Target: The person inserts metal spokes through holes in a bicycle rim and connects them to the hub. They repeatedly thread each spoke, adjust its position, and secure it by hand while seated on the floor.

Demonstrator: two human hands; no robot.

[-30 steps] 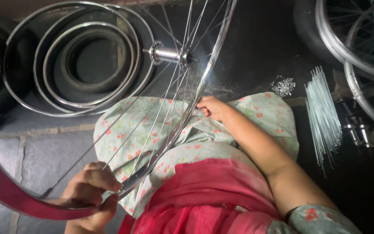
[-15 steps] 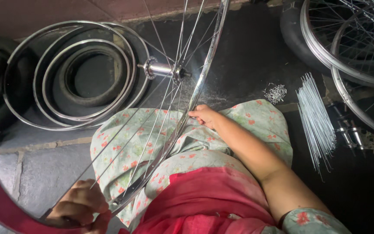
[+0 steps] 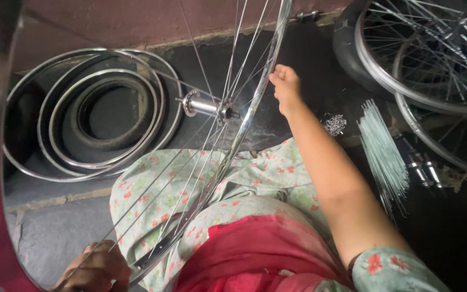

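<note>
A shiny spoked wheel [image 3: 228, 157] stands on edge across the person's lap, its silver hub [image 3: 204, 105] out to the left and thin spokes fanned to the rim. The right hand [image 3: 286, 86] closes its fingers on the upper rim; the left hand [image 3: 95, 269] grips the lower rim. Loose spokes [image 3: 385, 157] lie on the floor to the right, bare rims [image 3: 90, 116] to the left.
</note>
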